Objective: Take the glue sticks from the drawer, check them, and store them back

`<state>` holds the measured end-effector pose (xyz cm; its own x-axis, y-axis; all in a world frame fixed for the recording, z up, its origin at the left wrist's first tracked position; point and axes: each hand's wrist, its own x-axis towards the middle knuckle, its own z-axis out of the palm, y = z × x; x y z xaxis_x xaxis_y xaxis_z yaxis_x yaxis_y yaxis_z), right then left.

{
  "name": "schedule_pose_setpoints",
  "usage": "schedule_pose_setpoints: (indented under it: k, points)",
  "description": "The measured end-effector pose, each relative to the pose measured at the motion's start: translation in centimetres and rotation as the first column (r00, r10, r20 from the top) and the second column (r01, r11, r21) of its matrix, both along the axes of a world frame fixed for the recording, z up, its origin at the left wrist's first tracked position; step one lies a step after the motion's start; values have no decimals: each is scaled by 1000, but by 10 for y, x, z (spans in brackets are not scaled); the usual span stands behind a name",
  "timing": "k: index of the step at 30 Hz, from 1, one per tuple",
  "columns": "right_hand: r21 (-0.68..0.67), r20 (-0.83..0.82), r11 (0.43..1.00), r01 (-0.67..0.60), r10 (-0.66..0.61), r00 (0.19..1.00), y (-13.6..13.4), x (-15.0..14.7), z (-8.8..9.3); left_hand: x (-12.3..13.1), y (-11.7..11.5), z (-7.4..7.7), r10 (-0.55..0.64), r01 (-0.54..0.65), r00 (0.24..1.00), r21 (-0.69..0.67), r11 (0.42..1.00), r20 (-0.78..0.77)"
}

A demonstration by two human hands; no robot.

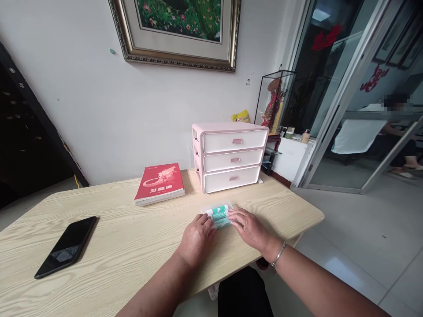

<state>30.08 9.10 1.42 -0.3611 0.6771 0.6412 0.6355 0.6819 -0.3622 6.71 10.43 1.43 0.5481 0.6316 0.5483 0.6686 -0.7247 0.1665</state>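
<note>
A small clear pack of green-and-white tubes (218,214) lies on the light wooden table (132,246) in front of a pink three-drawer organiser (230,156) whose drawers are all closed. My left hand (197,237) rests with curled fingers against the pack's left end. My right hand (248,226), a bracelet on its wrist, lies over the pack's right end with fingers bent onto it. Both hands grip the pack on the tabletop.
A red book (160,183) lies left of the organiser. A black phone (67,245) sits near the table's left front. The table's right edge (310,220) is close to my right hand. Behind stand a white wall, a framed picture (178,31) and a glass door (350,110).
</note>
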Motion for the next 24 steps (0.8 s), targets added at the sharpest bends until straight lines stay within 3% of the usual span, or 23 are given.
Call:
schedule_pose_setpoints:
  k: [10,15,18,20,22,24]
  points:
    - [39,60,999,36,-39,997,-2,-5,-6,-1,-4,-3,31,-31,999,11,999,39]
    - [0,-70,999,40,-40,997,-6,-6,-5,0,-6,9,59,-60,998,-30,998,-11]
    - [-85,-243,991,101,-119,963,-1,-8,-3,5,-3,18,108,-111,993,-71,991,-37]
    - [-236,-450,960,151,-246,859,8,-9,-2,11,2,22,153,-163,984,-120,979,-89]
    - [-422,-653,899,113,-389,650,23,-7,1,18,7,25,174,-204,972,-193,960,-159]
    - [-540,-743,841,30,-493,452,39,-5,6,23,13,26,172,-227,962,-269,936,-213]
